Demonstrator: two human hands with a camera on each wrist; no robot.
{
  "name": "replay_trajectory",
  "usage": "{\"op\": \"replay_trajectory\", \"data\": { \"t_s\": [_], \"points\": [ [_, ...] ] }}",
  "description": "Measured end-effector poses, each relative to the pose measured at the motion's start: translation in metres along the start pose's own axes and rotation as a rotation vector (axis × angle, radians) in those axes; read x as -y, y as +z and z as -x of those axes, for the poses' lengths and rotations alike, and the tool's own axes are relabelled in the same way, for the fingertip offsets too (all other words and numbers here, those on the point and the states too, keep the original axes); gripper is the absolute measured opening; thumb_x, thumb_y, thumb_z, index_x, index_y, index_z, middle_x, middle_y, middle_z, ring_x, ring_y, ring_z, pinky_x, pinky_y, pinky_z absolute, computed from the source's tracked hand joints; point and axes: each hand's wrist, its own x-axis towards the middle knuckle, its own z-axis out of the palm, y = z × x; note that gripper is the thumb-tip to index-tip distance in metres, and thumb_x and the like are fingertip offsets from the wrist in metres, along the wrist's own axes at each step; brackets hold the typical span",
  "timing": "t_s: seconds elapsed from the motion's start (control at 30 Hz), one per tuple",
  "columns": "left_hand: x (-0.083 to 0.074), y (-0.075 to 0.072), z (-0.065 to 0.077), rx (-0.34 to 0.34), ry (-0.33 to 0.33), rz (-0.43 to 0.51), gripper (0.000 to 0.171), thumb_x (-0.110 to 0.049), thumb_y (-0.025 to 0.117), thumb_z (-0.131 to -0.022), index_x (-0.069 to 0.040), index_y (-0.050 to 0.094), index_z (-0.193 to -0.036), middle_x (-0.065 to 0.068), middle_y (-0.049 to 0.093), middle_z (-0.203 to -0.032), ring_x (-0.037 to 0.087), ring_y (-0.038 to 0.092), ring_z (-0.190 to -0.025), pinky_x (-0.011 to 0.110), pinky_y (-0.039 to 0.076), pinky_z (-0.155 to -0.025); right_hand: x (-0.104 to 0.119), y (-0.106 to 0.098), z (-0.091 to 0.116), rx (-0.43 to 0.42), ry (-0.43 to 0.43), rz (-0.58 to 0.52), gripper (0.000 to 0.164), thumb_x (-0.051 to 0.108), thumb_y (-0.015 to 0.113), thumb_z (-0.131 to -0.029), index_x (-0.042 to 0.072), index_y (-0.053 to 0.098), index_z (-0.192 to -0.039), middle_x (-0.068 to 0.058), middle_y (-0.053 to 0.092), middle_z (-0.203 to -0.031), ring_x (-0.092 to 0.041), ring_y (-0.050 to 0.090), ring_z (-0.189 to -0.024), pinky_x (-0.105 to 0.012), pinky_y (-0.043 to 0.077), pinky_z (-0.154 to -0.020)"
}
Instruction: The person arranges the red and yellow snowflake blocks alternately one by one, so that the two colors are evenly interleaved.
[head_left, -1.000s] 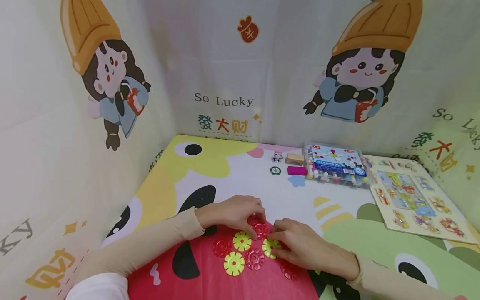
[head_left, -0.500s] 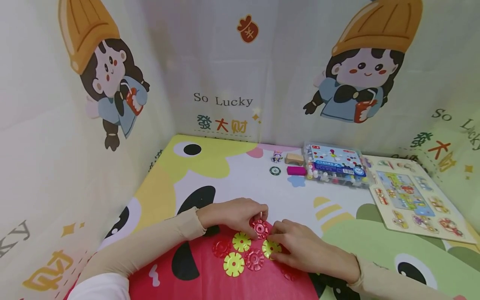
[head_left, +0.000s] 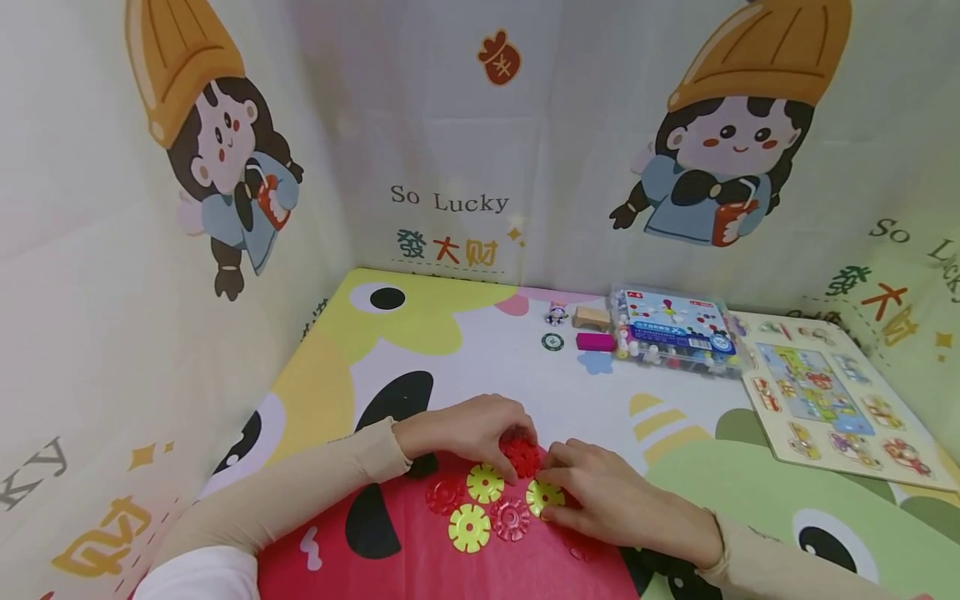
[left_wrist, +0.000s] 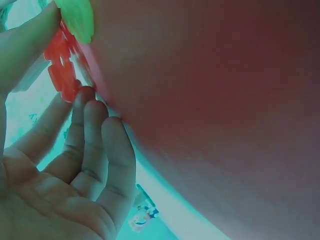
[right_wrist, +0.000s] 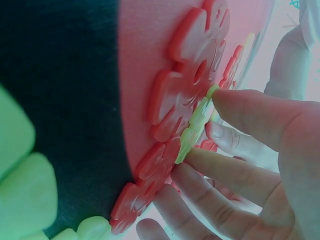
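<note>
My left hand curls over a red notched building disc. In the left wrist view this red disc sits between thumb and index fingertip. To the right, my right hand pinches a yellow notched disc by its edge. The right wrist view has this yellow disc between thumb and index finger, with red discs lying beside it. Loose around both hands are a yellow disc, another yellow disc, a red disc and a red disc.
Farther back on the printed mat stand a clear box of small parts, a magenta block, a wooden block, a small figurine and a round token. A puzzle board lies at right. Printed curtains rise behind.
The red disc at my left fingers has changed its tilt: its raised centre ring faced up half a second ago. My right hand stays at the yellow disc, nearly still.
</note>
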Motion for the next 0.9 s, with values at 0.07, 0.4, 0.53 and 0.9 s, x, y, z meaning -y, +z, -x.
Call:
{"op": "replay_trajectory", "data": {
  "t_s": [0.07, 0.4, 0.53, 0.9],
  "points": [
    [0.0, 0.0, 0.0, -0.007, -0.001, -0.012, 0.051, -0.041, 0.084, -0.065, -0.028, 0.063, -0.11, -0.013, 0.059, -0.104, 0.0, 0.052, -0.094, 0.013, 0.048, -0.071, 0.0, 0.0, 0.0, -0.005, -0.001, 0.001, 0.037, 0.051, 0.069, -0.08, 0.028, 0.071, -0.109, 0.011, 0.061, -0.103, -0.001, 0.051, -0.092, -0.024, 0.049, -0.073],
    [0.04, -0.025, 0.017, -0.132, -0.081, 0.042, 0.048, -0.041, 0.084, -0.066, -0.023, 0.063, -0.105, -0.011, 0.059, -0.098, 0.009, 0.056, -0.091, 0.02, 0.049, -0.072, 0.0, 0.0, 0.0, -0.012, 0.009, 0.008, 0.04, 0.055, 0.069, -0.077, 0.029, 0.07, -0.108, 0.011, 0.061, -0.102, -0.001, 0.051, -0.092, -0.024, 0.049, -0.073],
    [0.084, -0.046, 0.037, -0.224, -0.182, 0.07, 0.048, -0.038, 0.084, -0.066, -0.021, 0.064, -0.106, -0.006, 0.06, -0.1, 0.013, 0.056, -0.093, 0.024, 0.049, -0.074, 0.001, -0.001, -0.001, 0.011, 0.034, 0.001, 0.043, 0.057, 0.069, -0.076, 0.029, 0.07, -0.11, 0.011, 0.06, -0.104, -0.002, 0.051, -0.093, -0.024, 0.049, -0.073],
    [0.146, -0.066, 0.097, -0.261, -0.46, 0.118, 0.052, -0.033, 0.086, -0.065, -0.021, 0.064, -0.11, 0.0, 0.06, -0.108, 0.021, 0.052, -0.102, 0.033, 0.049, -0.083, 0.001, -0.001, -0.006, 0.042, 0.052, 0.009, 0.049, 0.06, 0.07, -0.073, 0.03, 0.068, -0.111, 0.011, 0.059, -0.104, -0.002, 0.05, -0.093, -0.027, 0.049, -0.075]
  ]
}}
